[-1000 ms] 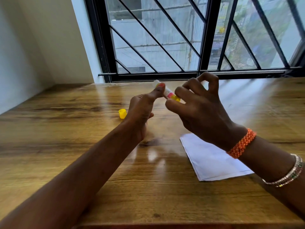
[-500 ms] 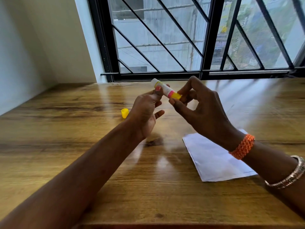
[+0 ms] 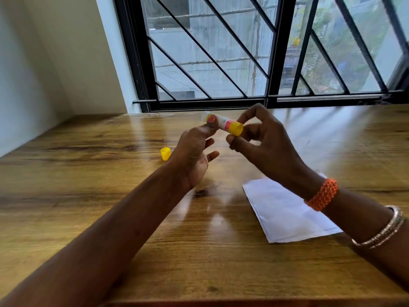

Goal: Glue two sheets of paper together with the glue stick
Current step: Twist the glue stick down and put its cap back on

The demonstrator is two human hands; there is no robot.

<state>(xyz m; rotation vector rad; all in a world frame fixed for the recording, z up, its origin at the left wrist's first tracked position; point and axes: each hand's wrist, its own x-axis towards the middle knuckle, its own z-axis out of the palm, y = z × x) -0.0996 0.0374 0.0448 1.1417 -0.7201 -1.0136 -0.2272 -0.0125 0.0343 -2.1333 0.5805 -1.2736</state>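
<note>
Above the desk, mid-air: both hands are up over the wooden desk (image 3: 93, 196), working one small glue stick (image 3: 224, 124) between them.
Glue stick: white barrel, pink band, yellow twist base; it lies nearly level, base pointing right and toward the camera, uncapped end pointing far-left.
Writing: the label on the barrel is too blurred to read, and no brand can be made out.
Left hand: the left hand (image 3: 192, 156) pinches the far-left part of the barrel, its thumb with a pink-painted nail pressed on top and the lower fingers spread loose beneath.
Right hand: the right hand (image 3: 263, 142) grips the yellow base between curled fingertips and thumb, the other fingers arched above it.
Cap: a yellow cap (image 3: 165, 153) lies on its side on the desk, just left of the left wrist, apart from the stick.
Paper: white paper (image 3: 285, 213) lies flat on the desk at the near right, partly under the right forearm; how many sheets are stacked there cannot be told.
Wrist: an orange braided band (image 3: 322, 194) and thin metal bangles (image 3: 382, 230) sit on the right arm.
Far side: a black-barred window (image 3: 243, 52) stands behind the desk, with a pale wall (image 3: 44, 63) to the left.
</note>
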